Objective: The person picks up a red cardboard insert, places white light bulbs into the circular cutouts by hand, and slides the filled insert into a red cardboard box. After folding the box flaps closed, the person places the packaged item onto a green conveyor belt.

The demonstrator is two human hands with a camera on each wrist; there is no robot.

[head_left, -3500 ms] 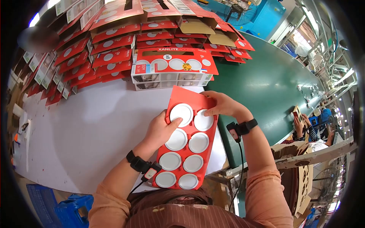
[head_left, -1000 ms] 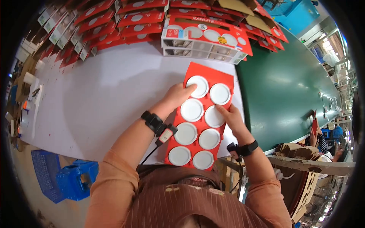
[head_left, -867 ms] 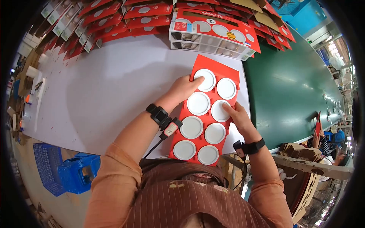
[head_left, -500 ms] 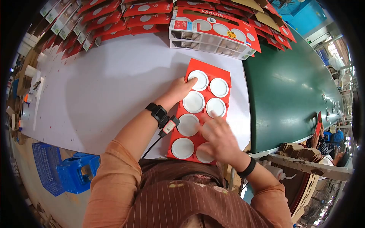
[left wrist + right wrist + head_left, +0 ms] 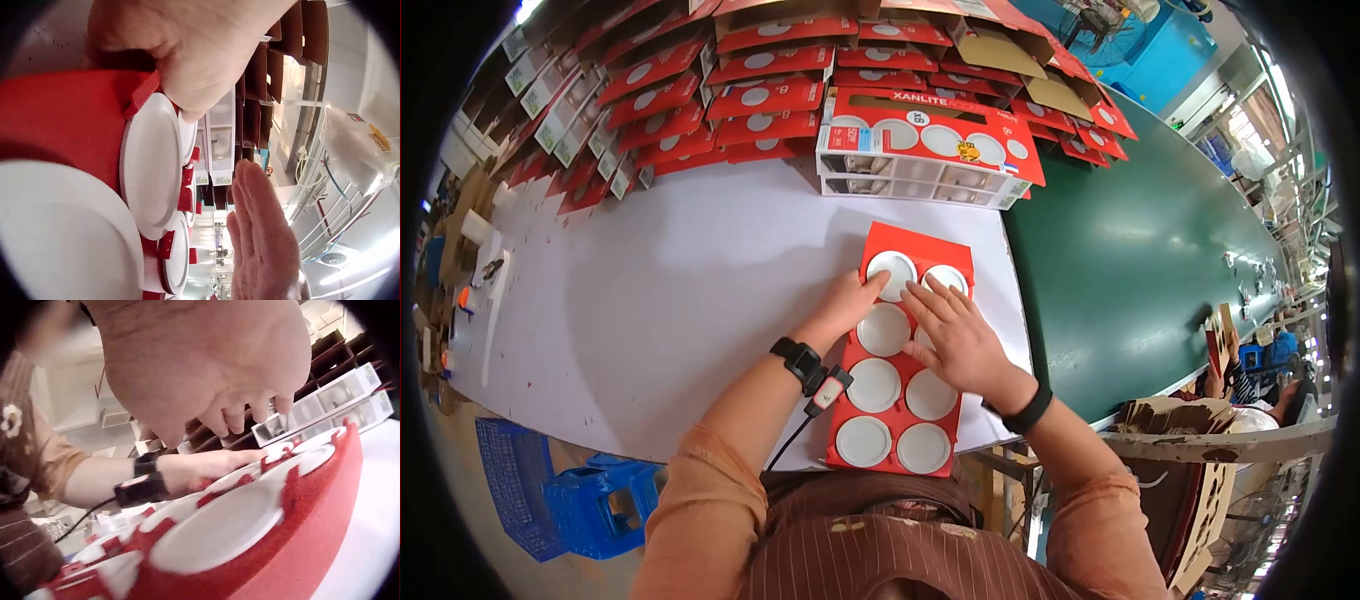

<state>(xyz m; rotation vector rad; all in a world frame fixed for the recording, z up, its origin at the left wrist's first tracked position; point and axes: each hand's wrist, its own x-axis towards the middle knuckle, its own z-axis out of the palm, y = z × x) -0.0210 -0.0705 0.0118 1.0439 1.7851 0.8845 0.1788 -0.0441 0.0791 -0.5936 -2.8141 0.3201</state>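
A red card insert bears two columns of round white discs held by small red tabs. It lies at the near side of the white tabletop, by the person's waist. The left hand grips its upper left edge, thumb on the top left disc. Over the right column is the right hand, fingers stretched toward the top discs and partly hiding two of them. In the left wrist view, the right hand appears raised over the discs, its fingers straight and holding nothing.
Behind the insert stand printed red boxes with windowed sides. More red cartons are stacked at the back left. A green table adjoins on the right. Blue plastic crates sit on the floor at lower left; another person's hands show at far right.
The right hand has let go of the insert's right edge, swept over the lower discs, then moved up toward the top with fingers straight. The left hand keeps its grip at the upper left.
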